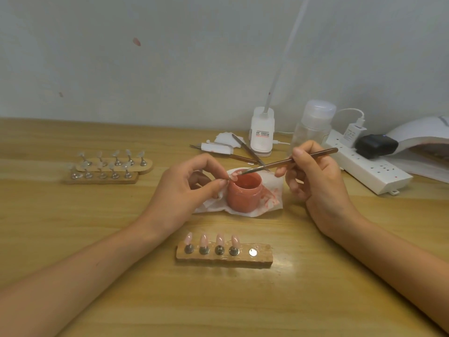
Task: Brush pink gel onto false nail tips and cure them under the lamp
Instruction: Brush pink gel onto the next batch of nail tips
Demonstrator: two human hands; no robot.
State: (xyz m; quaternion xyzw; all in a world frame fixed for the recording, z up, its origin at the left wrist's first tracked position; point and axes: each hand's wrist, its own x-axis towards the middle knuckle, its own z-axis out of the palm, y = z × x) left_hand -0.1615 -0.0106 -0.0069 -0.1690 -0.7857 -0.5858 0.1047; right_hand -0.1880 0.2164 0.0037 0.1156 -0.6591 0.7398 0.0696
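Gel pot (244, 194) on tissue (273, 199); nail stand (223, 259) nearer, lamp (424, 137) right

Jar (244, 194) on tissue (273, 201), between left hand (184, 188) and right hand (315, 183). Nail tip (233, 175) in left, brush (286, 162) in right, over jar rim. Loaded holder (223, 257) before both hands; two holders (107, 175) left of left hand; power strip (364, 166), lamp (422, 135) right of right.

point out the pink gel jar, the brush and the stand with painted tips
pink gel jar (244, 195): head view, on its side wall
brush (267, 166): head view, on the shaft, mid-length
stand with painted tips (223, 260): head view, on the wooden front face
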